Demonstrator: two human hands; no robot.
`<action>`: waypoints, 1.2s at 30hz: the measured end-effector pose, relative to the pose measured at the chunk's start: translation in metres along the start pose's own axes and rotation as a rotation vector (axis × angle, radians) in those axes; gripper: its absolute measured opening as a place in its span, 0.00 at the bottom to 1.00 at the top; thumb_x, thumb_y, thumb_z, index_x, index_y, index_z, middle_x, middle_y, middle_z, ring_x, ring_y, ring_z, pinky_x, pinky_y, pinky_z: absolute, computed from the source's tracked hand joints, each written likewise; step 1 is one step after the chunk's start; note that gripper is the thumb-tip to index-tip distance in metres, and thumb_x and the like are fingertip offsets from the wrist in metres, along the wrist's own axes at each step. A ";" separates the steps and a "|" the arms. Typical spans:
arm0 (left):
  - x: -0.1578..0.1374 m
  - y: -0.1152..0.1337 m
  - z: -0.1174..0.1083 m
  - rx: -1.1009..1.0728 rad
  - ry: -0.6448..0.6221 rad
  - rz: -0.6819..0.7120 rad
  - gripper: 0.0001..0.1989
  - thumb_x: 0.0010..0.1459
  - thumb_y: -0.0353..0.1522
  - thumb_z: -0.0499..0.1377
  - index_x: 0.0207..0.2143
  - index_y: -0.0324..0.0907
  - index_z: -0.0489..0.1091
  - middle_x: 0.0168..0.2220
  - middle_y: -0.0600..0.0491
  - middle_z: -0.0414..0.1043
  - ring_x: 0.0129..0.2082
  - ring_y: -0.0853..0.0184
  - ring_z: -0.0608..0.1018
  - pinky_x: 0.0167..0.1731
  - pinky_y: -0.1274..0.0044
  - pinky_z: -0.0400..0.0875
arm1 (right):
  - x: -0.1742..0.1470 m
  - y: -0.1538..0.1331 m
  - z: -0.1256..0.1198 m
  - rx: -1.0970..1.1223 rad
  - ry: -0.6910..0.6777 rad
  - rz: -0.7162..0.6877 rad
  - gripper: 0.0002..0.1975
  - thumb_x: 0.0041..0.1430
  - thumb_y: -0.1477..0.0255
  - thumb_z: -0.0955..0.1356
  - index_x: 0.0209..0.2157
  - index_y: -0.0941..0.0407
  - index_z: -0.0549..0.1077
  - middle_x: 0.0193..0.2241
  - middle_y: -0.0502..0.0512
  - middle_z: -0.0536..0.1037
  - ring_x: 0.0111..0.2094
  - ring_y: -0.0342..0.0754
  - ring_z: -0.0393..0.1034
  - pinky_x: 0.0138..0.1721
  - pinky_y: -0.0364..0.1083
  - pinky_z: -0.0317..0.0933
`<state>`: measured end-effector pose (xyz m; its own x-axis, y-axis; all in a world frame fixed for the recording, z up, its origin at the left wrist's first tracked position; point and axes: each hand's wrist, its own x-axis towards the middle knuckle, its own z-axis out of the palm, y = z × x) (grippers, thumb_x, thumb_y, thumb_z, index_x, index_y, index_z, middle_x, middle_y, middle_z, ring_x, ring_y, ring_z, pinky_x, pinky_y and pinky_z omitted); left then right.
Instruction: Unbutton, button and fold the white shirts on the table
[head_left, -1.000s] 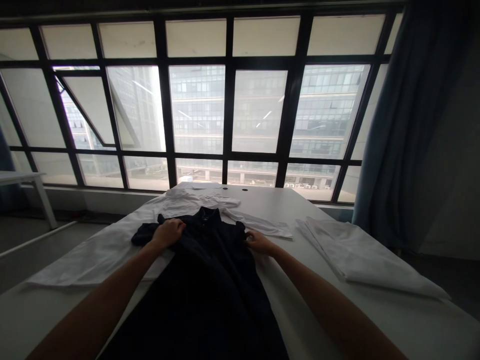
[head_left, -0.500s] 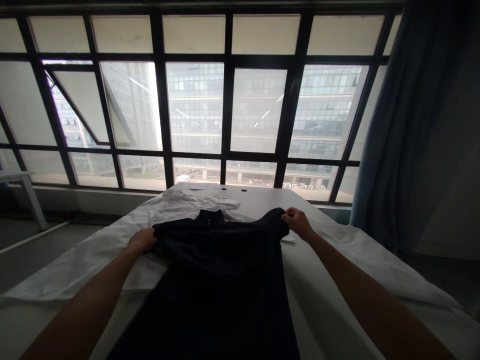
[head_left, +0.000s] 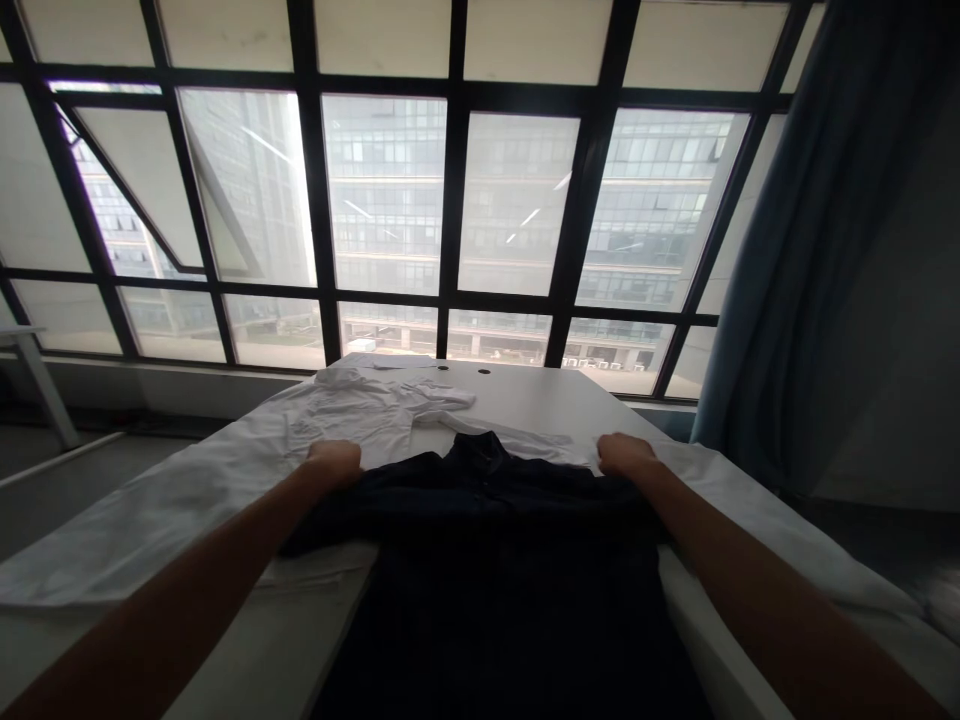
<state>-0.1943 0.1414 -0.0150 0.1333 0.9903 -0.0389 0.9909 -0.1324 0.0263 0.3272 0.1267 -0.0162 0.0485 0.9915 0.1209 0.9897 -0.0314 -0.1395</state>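
Observation:
A dark navy shirt (head_left: 502, 590) with a stand-up collar (head_left: 480, 452) is spread in front of me, its body running down past the lower edge of the view. My left hand (head_left: 335, 462) is closed on the shirt's left shoulder area, and the sleeve on that side drapes below my forearm. On the other side, my right hand (head_left: 624, 454) grips the opposite shoulder area in a fist. Between both hands the shoulder line stretches roughly level, with the collar in the middle. The fabric inside each fist is hidden.
Beyond the collar, a crumpled white garment (head_left: 356, 405) lies on the white table (head_left: 525, 395). White cloth (head_left: 165, 515) covers the table's left side, and more white cloth (head_left: 772, 520) lies along the right. Windows line the far side; a blue curtain (head_left: 757, 300) hangs at right.
The shirt has shifted right and its collar now sits centred between my hands. My left hand has moved right and inward, my right hand slightly right. Both sleeves now show beyond the hands.

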 end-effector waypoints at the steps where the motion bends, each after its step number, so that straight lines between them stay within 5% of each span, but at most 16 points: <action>1: 0.003 0.013 0.000 0.021 0.026 0.028 0.17 0.55 0.43 0.59 0.36 0.38 0.78 0.45 0.38 0.77 0.47 0.46 0.76 0.45 0.60 0.70 | 0.005 -0.010 0.006 -0.006 -0.037 -0.006 0.07 0.47 0.70 0.73 0.29 0.58 0.80 0.34 0.65 0.81 0.39 0.58 0.75 0.41 0.52 0.64; 5: 0.016 0.068 0.011 -0.015 0.110 0.172 0.25 0.64 0.48 0.48 0.47 0.42 0.75 0.50 0.41 0.75 0.51 0.52 0.75 0.50 0.66 0.67 | 0.018 -0.047 0.031 0.055 -0.176 -0.103 0.18 0.52 0.63 0.72 0.44 0.57 0.79 0.44 0.60 0.80 0.45 0.53 0.74 0.46 0.45 0.64; 12: 0.041 0.106 0.022 -0.193 0.062 0.299 0.14 0.52 0.38 0.63 0.42 0.45 0.78 0.43 0.50 0.79 0.44 0.58 0.79 0.42 0.75 0.71 | 0.022 -0.077 0.023 0.132 -0.218 -0.249 0.15 0.49 0.67 0.74 0.41 0.54 0.79 0.43 0.56 0.80 0.44 0.52 0.73 0.45 0.44 0.64; 15: 0.057 0.107 -0.012 -0.167 0.175 0.356 0.14 0.52 0.35 0.62 0.42 0.46 0.78 0.42 0.51 0.79 0.44 0.57 0.78 0.42 0.73 0.71 | 0.036 -0.081 -0.007 0.094 -0.067 -0.302 0.13 0.52 0.70 0.72 0.42 0.54 0.78 0.41 0.55 0.80 0.43 0.52 0.73 0.43 0.45 0.63; 17: 0.075 0.110 -0.044 -0.166 0.322 0.319 0.15 0.55 0.36 0.59 0.45 0.45 0.77 0.45 0.50 0.78 0.46 0.56 0.77 0.46 0.70 0.70 | 0.053 -0.087 -0.029 0.057 0.108 -0.209 0.15 0.57 0.68 0.69 0.46 0.54 0.76 0.43 0.58 0.79 0.44 0.54 0.72 0.44 0.47 0.62; 20: 0.103 0.122 -0.078 -0.163 0.532 0.086 0.21 0.62 0.37 0.52 0.55 0.42 0.69 0.53 0.43 0.72 0.54 0.52 0.72 0.53 0.62 0.64 | 0.078 -0.103 -0.052 0.028 0.369 0.008 0.22 0.64 0.64 0.62 0.56 0.58 0.69 0.50 0.66 0.75 0.52 0.59 0.68 0.51 0.52 0.58; 22: 0.113 0.133 -0.081 -0.159 0.564 -0.030 0.26 0.64 0.38 0.50 0.62 0.37 0.61 0.61 0.38 0.64 0.60 0.50 0.66 0.56 0.59 0.60 | 0.082 -0.117 -0.056 -0.002 0.456 0.084 0.26 0.66 0.64 0.60 0.61 0.62 0.62 0.56 0.71 0.70 0.57 0.61 0.62 0.55 0.56 0.54; 25: 0.103 0.144 -0.052 -0.117 0.411 0.078 0.27 0.65 0.41 0.48 0.61 0.36 0.61 0.62 0.38 0.62 0.61 0.51 0.65 0.58 0.59 0.58 | 0.056 -0.139 -0.039 -0.058 0.338 0.024 0.28 0.66 0.61 0.60 0.61 0.63 0.61 0.58 0.72 0.67 0.58 0.62 0.61 0.56 0.57 0.53; 29: 0.056 0.144 0.010 -0.003 0.184 0.253 0.27 0.65 0.46 0.48 0.59 0.40 0.66 0.64 0.41 0.61 0.63 0.50 0.64 0.60 0.58 0.55 | -0.013 -0.152 0.015 -0.094 -0.072 -0.067 0.31 0.65 0.53 0.58 0.59 0.61 0.66 0.58 0.71 0.67 0.57 0.65 0.63 0.56 0.60 0.54; 32: 0.024 0.134 0.042 0.035 0.043 0.236 0.32 0.65 0.50 0.45 0.63 0.40 0.61 0.67 0.40 0.54 0.65 0.49 0.58 0.62 0.54 0.49 | -0.052 -0.147 0.050 -0.068 -0.229 -0.047 0.37 0.64 0.49 0.55 0.65 0.58 0.57 0.66 0.69 0.56 0.65 0.66 0.50 0.61 0.66 0.44; 36: 0.010 0.117 0.056 -0.007 -0.078 0.180 0.37 0.65 0.52 0.40 0.68 0.39 0.50 0.70 0.41 0.42 0.69 0.50 0.48 0.63 0.55 0.45 | -0.059 -0.129 0.067 -0.008 -0.256 -0.031 0.41 0.64 0.46 0.51 0.69 0.56 0.48 0.70 0.62 0.44 0.69 0.64 0.34 0.63 0.70 0.31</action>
<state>-0.0757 0.1334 -0.0680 0.3096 0.9445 -0.1099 0.9508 -0.3062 0.0464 0.1881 0.0807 -0.0714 -0.0162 0.9917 -0.1274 0.9913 -0.0007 -0.1318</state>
